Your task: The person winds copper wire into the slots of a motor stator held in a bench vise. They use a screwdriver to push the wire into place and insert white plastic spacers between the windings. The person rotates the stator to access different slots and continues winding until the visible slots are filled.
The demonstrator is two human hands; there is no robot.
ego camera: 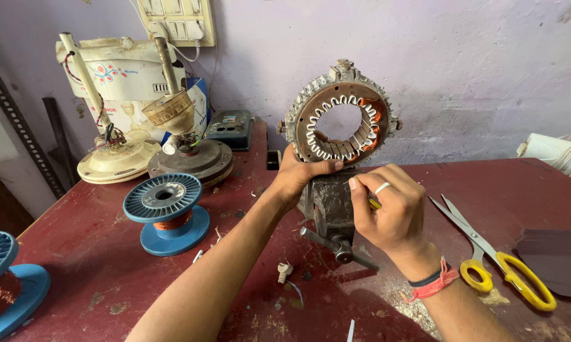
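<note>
The stator ring point(340, 114) stands upright, clamped in the small bench vise point(330, 206) near the middle of the red desk point(83, 253). White insulating paper lines most of its inner slots; copper winding shows only in the slots on the right side, so by the look of it the winding is partly in and most slots are yet to be filled. Your left hand point(297, 177) holds the ring's lower left edge, thumb laid along the rim, its grip closed on the ring. Your right hand point(390, 212) sits just beside the vise below the ring, fingers curled together around a thin yellowish piece; what it is I cannot tell.

Right of that hand lie yellow-handled scissors point(494, 256), blades open, and a dark sheet point(558, 259) near the desk's edge. To the left stands a blue spool point(166, 212) with copper wire on it, and a second blue spool point(3, 278) at the corner. Behind them stand two fan motor housings point(184, 149), and against the wall a cream-white casing point(127, 69) bearing a small red and blue flower-like label. A switchboard point(176, 19) hangs above.
</note>
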